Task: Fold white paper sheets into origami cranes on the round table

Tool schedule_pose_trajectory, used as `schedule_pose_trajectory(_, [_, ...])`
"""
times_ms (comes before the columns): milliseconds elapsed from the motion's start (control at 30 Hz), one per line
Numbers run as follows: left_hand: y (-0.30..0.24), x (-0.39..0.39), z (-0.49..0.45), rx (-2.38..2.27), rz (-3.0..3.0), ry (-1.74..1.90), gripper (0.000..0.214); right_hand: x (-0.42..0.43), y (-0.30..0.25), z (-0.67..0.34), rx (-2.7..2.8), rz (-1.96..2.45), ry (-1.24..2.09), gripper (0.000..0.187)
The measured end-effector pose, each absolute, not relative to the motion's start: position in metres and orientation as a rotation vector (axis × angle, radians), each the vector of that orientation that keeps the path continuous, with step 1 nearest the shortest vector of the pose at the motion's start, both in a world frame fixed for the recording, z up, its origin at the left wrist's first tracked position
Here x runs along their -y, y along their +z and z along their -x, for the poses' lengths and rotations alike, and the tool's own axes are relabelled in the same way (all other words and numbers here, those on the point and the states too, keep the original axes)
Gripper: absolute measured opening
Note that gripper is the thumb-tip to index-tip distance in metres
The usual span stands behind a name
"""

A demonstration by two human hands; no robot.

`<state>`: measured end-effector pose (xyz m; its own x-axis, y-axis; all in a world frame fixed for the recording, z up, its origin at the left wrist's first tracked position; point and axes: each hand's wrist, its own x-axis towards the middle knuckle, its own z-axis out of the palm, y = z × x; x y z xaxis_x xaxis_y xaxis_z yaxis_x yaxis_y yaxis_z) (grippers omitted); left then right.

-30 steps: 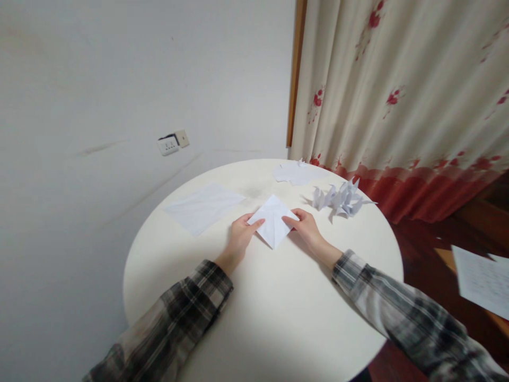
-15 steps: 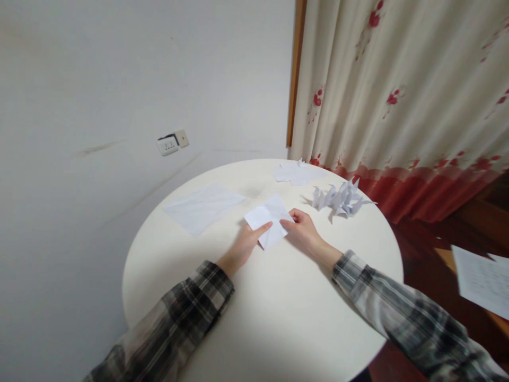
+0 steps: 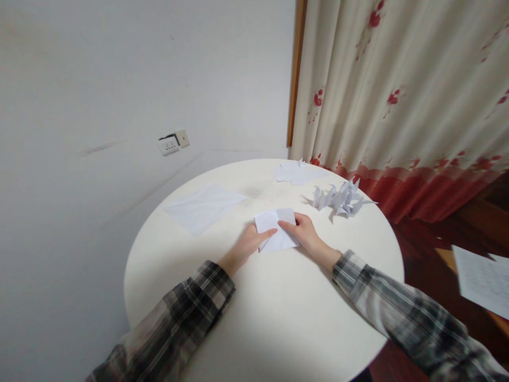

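Two hands, the left hand (image 3: pixel 246 243) and the right hand (image 3: pixel 308 232), grip one folded paper (image 3: pixel 278 244) between them, both thumbs on its upper face, one hand at each side. The paper is over the middle of one round white desk (image 3: pixel 278 313); whether it touches the top, I cannot tell. Beyond the left hand lies one flat sheet (image 3: pixel 207 206). Beyond the right hand stand several cranes (image 3: pixel 344 200), too bunched to count. At the far edge, one small folded piece (image 3: pixel 301 163) sits on flat white paper, layers uncountable. Two plates (image 3: pixel 168 146) are on the wall, side by side; one curtain (image 3: pixel 397 79) hangs at right.
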<state>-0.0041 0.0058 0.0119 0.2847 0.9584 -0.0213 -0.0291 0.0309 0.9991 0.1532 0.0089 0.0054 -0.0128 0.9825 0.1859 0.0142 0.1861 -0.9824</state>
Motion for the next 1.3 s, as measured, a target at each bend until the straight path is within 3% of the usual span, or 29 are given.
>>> schedule_pose_trajectory(600, [0.014,-0.0129,0.0113,-1.034,-1.236,1.028,0.029,-0.0106,0.0058,-0.1586,1.155,1.116,0.728,0.03])
schedule_pose_trajectory(1300, [0.0084,-0.0157,0.0122,-1.051,-1.187,1.06,0.03,-0.0131,0.0046,-0.1611,1.072,1.125,0.715,0.037])
